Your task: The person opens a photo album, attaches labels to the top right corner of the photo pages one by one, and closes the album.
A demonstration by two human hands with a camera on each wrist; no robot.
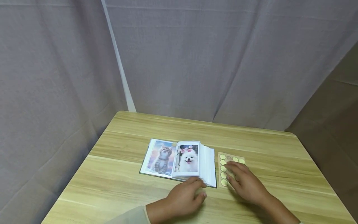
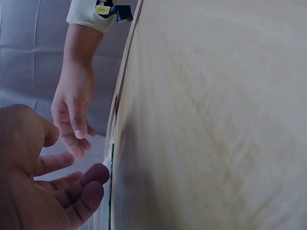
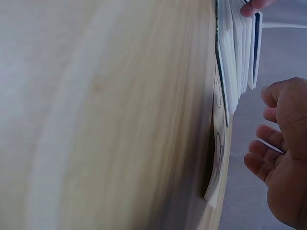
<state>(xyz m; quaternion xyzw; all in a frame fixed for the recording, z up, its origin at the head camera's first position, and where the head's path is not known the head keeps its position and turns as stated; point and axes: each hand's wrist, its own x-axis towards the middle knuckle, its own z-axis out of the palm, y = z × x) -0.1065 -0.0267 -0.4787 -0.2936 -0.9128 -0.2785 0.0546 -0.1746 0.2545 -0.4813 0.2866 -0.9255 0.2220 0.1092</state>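
Observation:
A photo album (image 1: 208, 161) lies spread on the table, with a kitten picture (image 1: 162, 158) on its left page and a white dog picture (image 1: 188, 160) on the right one. At the kitten page's upper right corner is a small round yellowish sticker (image 1: 174, 144). My left hand (image 1: 185, 197), fingers loosely bent and holding nothing, is at the album's front edge. To the album's right lies a sheet of round yellow stickers (image 1: 223, 168); one circle in its top row is brown. My right hand (image 1: 247, 183) hovers over this sheet with relaxed fingers, hiding much of it.
The wooden table (image 1: 112, 174) has rounded back corners. Grey curtains (image 1: 179, 62) hang behind it and along its left side, with a narrow pale gap at the back left. A browner cloth (image 1: 330, 118) hangs on the right.

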